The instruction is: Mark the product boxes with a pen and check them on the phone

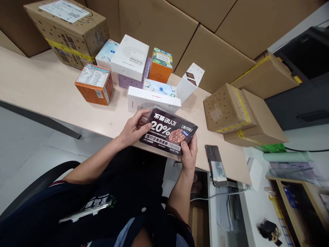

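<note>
I hold a dark flat snack packet (168, 131) printed with "20%" and a biscuit picture, just above the near edge of the pale table (46, 89). My left hand (135, 128) grips its left end, fingers curled over the top edge. My right hand (189, 154) pinches its lower right corner, thumb on the face. Right behind the packet lies a long white box (151, 99).
A cluster of small boxes stands behind: an orange box (94, 84), a white power bank box (130, 57), an orange-green box (160, 64), a tilted white box (190, 81). Stacked cardboard parcels (231, 109) sit at right, a phone (216, 164) near the edge, a large carton (68, 31) far left.
</note>
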Motion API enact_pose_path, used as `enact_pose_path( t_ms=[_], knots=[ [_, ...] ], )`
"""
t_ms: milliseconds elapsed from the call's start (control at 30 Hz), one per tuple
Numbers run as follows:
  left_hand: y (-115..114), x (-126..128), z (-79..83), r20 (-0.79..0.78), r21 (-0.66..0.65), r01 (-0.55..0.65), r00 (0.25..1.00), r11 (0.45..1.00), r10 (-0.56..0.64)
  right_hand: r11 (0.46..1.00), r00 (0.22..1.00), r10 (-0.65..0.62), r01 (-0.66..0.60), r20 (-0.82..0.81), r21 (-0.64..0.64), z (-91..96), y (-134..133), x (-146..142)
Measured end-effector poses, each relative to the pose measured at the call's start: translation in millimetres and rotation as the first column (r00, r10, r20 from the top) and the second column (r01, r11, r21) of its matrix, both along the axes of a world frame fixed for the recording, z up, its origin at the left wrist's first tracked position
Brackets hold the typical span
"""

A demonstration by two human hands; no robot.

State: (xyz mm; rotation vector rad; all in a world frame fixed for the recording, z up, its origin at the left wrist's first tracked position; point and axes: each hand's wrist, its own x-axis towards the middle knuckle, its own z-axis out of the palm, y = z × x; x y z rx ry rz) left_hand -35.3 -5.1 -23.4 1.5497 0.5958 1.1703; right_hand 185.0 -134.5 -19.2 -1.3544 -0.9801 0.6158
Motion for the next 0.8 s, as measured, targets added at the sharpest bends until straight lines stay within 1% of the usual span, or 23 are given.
enact_pose_path(
  t_ms=[167, 367, 433, 600, 800],
  knots=[
    [1, 1, -1.6, 0.003, 0.032, 0.002, 1.0, 0.999, -0.002, 1.0, 0.999, 0.011, -0.011, 0.038, 0.018, 0.0, 1, 0],
    [3, 1, -2.9, -0.029, 0.071, -0.017, 0.999, 0.997, 0.019, 0.999, 0.999, 0.031, -0.032, 0.011, 0.026, -0.5, 4, 4],
    [4, 1, -4.0, -0.033, 0.086, -0.014, 0.999, 0.996, 0.017, 0.997, 0.998, 0.069, -0.069, -0.002, 0.024, -1.1, 4, 6],
    [4, -1, -2.9, -0.07, 0.133, -0.038, 0.996, 0.99, 0.048, 0.97, 0.971, 0.235, -0.232, -0.035, 0.073, -0.9, 0, 10],
    [1, -2, 6.2, -0.096, 0.167, -0.034, 0.994, 0.985, 0.05, 0.968, 0.966, 0.249, -0.246, -0.066, 0.052, 0.5, -4, 12]
  ],
)
